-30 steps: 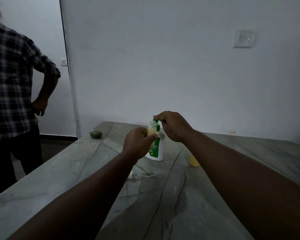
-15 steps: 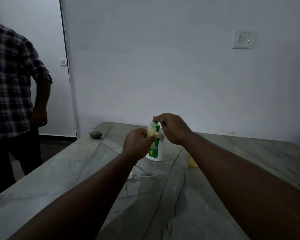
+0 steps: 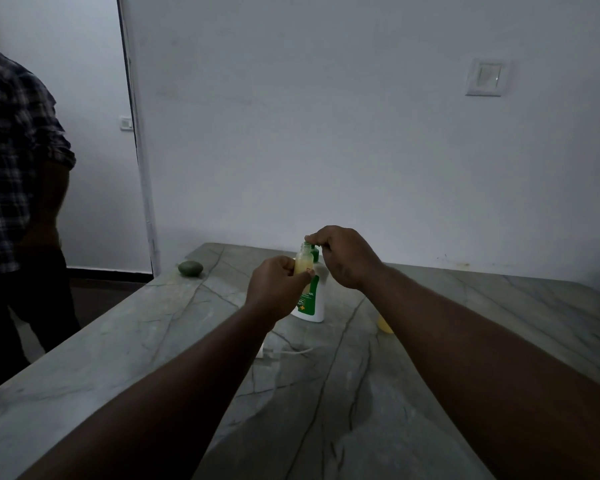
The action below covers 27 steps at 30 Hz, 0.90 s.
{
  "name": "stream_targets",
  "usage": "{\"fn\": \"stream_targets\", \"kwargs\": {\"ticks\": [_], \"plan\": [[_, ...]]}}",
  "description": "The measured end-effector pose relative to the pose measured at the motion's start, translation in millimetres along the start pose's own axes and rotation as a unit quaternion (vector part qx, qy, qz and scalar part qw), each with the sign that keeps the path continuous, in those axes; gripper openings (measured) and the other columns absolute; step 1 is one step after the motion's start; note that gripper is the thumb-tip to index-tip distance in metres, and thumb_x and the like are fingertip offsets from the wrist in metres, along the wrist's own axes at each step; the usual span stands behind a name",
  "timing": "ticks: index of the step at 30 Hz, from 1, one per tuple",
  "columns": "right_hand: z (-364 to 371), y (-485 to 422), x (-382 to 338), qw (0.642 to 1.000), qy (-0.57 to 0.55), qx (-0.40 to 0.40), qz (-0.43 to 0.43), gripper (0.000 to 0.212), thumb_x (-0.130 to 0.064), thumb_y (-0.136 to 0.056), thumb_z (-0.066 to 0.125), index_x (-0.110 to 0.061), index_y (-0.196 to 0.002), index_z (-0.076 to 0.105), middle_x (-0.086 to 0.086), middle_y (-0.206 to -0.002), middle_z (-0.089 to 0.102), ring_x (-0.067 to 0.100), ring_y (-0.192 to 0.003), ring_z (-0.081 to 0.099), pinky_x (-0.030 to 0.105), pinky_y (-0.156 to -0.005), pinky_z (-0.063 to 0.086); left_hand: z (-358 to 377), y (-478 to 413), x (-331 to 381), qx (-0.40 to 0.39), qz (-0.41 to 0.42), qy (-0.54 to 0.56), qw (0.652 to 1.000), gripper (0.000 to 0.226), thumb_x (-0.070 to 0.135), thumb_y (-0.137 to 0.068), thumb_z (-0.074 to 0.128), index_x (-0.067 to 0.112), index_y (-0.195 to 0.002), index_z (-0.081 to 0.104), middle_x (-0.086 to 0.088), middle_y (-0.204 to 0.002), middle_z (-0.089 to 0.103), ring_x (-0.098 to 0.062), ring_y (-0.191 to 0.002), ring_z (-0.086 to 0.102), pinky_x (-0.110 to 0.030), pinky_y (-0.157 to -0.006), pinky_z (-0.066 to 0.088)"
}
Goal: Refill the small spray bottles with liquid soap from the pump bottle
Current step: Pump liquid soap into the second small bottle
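Note:
My left hand (image 3: pixel 278 289) grips a small clear bottle (image 3: pixel 303 261) with yellowish liquid, its neck uncapped and held up under the pump spout. Behind it stands the white pump bottle (image 3: pixel 313 303) with a green label and green pump head, on the grey marble table (image 3: pixel 174 327). My right hand (image 3: pixel 347 256) rests on top of the pump head, fingers curled over it. A second yellowish small bottle (image 3: pixel 384 323) stands on the table to the right, half hidden by my right forearm.
A white spray cap with its tube (image 3: pixel 284 352) lies on the table just below my left wrist. A green rounded object (image 3: pixel 190 268) sits at the far left corner. A person in a checked shirt (image 3: pixel 11 188) stands at the left table edge.
My hands and the bottles have stayed nearly in place. The person at the left has lowered an arm and shifted slightly.

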State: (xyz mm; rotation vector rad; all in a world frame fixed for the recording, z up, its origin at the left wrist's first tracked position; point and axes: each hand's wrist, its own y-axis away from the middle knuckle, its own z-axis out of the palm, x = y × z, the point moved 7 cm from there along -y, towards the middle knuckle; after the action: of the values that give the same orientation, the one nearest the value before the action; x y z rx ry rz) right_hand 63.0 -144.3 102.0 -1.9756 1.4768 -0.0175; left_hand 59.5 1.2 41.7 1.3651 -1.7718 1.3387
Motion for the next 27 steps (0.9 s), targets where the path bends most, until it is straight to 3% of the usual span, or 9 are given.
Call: {"fn": "stream_targets", "kwargs": {"ticks": [5, 10, 16, 22, 25, 27], "plan": [[-7, -3, -3, 1.000, 0.000, -0.001, -0.010, 0.042, -0.003, -0.101, 0.045, -0.013, -0.135, 0.067, 0.007, -0.142, 0.063, 0.023, -0.132, 0.057, 0.040, -0.111, 0.046, -1, 1, -2, 0.001, -0.006, 0.002, 1.000, 0.022, 0.032, -0.091, 0.076, 0.011, -0.096, 0.075, -0.005, -0.086, 0.077, -0.022, -0.081, 0.075, -0.041, -0.075, 0.059], [-8, -2, -2, 1.000, 0.003, 0.006, -0.016, 0.044, 0.000, -0.099, 0.044, -0.013, -0.135, 0.067, 0.007, -0.142, 0.063, 0.022, -0.132, 0.056, 0.039, -0.112, 0.046, -2, -1, -4, 0.005, -0.007, 0.004, 1.000, 0.023, 0.033, -0.091, 0.077, 0.011, -0.098, 0.075, -0.002, -0.087, 0.077, -0.017, -0.080, 0.074, -0.032, -0.066, 0.055], [-5, -3, 0, 1.000, -0.013, 0.015, -0.019, 0.044, 0.000, -0.101, 0.044, -0.013, -0.136, 0.066, 0.006, -0.143, 0.062, 0.021, -0.133, 0.056, 0.036, -0.113, 0.045, -1, -1, -8, 0.003, -0.006, 0.011, 1.000, 0.023, 0.032, -0.090, 0.078, 0.010, -0.097, 0.075, -0.005, -0.087, 0.078, -0.021, -0.082, 0.075, -0.042, -0.077, 0.060], [-2, 4, 4, 0.998, -0.050, 0.024, -0.018, 0.048, 0.000, -0.102, 0.044, -0.016, -0.145, 0.058, 0.002, -0.148, 0.057, 0.019, -0.139, 0.049, 0.030, -0.116, 0.038, -2, 2, -18, -0.005, -0.020, 0.032, 0.999, 0.019, 0.027, -0.091, 0.078, 0.011, -0.099, 0.073, -0.003, -0.088, 0.077, -0.019, -0.082, 0.074, -0.031, -0.066, 0.053], [-7, 13, -4, 0.994, -0.033, 0.091, -0.046, 0.045, -0.003, -0.101, 0.048, -0.017, -0.142, 0.060, 0.001, -0.143, 0.059, 0.017, -0.132, 0.053, 0.026, -0.108, 0.041, -3, 7, -18, -0.011, -0.024, 0.042, 0.999, 0.017, 0.026, -0.090, 0.079, 0.013, -0.098, 0.072, -0.002, -0.087, 0.076, -0.018, -0.081, 0.074, -0.032, -0.068, 0.055], [-12, 31, -13, 0.982, 0.002, 0.179, -0.061, 0.034, -0.006, -0.097, 0.053, -0.018, -0.125, 0.068, -0.001, -0.125, 0.065, 0.017, -0.113, 0.060, 0.031, -0.092, 0.052, -7, 11, -18, -0.012, -0.026, 0.049, 0.998, 0.018, 0.026, -0.089, 0.081, 0.014, -0.098, 0.072, -0.002, -0.086, 0.076, -0.015, -0.078, 0.072, -0.031, -0.066, 0.054]]}}
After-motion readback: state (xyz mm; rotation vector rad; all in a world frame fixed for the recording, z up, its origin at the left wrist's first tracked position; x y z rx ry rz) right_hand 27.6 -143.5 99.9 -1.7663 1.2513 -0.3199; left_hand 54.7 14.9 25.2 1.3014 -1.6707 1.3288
